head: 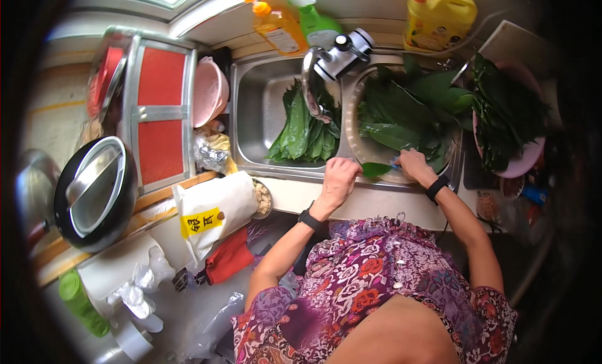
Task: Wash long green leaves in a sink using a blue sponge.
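Between my hands a single green leaf (375, 170) lies stretched over the near rim of a round basin (355, 143) in the right sink. My left hand (339, 177) is closed on the leaf's left end. My right hand (414, 164) is at its right end, with a small blue thing (396, 162) at the fingertips; those fingers are partly hidden. Many wide green leaves (400, 110) fill the basin. A fanned bundle of long leaves (303, 129) rests in the left sink, below the faucet (312, 89). More leaves (503, 110) are heaped on a pink basin (524, 159) at the right.
Soap and spray bottles (322, 25) and a yellow jug (437, 20) stand behind the sinks. To the left are a pink colander (207, 91), a white bag (221, 199), a bowl of pale pieces (262, 198) and a black wok (63, 199). The counter edge (301, 194) runs before me.
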Demonstrator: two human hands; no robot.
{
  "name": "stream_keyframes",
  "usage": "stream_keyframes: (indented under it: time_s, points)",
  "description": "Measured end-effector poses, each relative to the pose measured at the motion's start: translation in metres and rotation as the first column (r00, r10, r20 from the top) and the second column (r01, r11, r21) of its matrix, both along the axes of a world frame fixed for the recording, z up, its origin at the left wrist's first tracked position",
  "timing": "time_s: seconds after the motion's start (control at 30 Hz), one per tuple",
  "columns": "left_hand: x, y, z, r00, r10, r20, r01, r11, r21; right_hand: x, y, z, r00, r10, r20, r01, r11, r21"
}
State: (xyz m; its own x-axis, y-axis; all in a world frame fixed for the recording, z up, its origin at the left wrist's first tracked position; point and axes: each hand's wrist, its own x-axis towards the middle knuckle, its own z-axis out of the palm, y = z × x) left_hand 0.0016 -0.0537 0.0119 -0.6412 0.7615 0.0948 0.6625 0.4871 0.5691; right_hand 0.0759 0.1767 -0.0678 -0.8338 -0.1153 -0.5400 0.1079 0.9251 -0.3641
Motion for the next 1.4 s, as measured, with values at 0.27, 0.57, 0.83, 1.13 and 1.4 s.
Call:
stream_keyframes:
  time_s: [0.27,0.57,0.83,1.13,1.4]
  points:
    - [-0.037,-0.085,-0.009,0.451,0.549,0.703,-0.872,0.438,0.217,0.006,0.001,0.012,0.987,-0.125,-0.101,0.12,0.991,-0.052]
    - [-0.086,-0.104,-0.077,-0.013,0.254,0.967,-1.0,0.005,-0.015,0.014,-0.002,0.013,0.976,-0.146,-0.163,0.141,0.989,-0.043]
    - [-0.076,-0.084,-0.089,0.165,0.959,0.23,-0.948,0.219,-0.232,0.017,-0.002,0.01,0.969,-0.169,-0.181,0.158,0.985,-0.069]
    - [-0.048,0.079,-0.039,0.962,0.24,0.133,-0.199,0.944,-0.262,0.016,0.001,0.02,0.95,-0.233,-0.207,0.207,0.969,-0.139]
    - [-0.043,0.112,-0.099,0.983,0.183,0.03,-0.152,0.889,-0.432,0.011,0.007,0.04,0.752,-0.604,-0.264,0.505,0.785,-0.358]
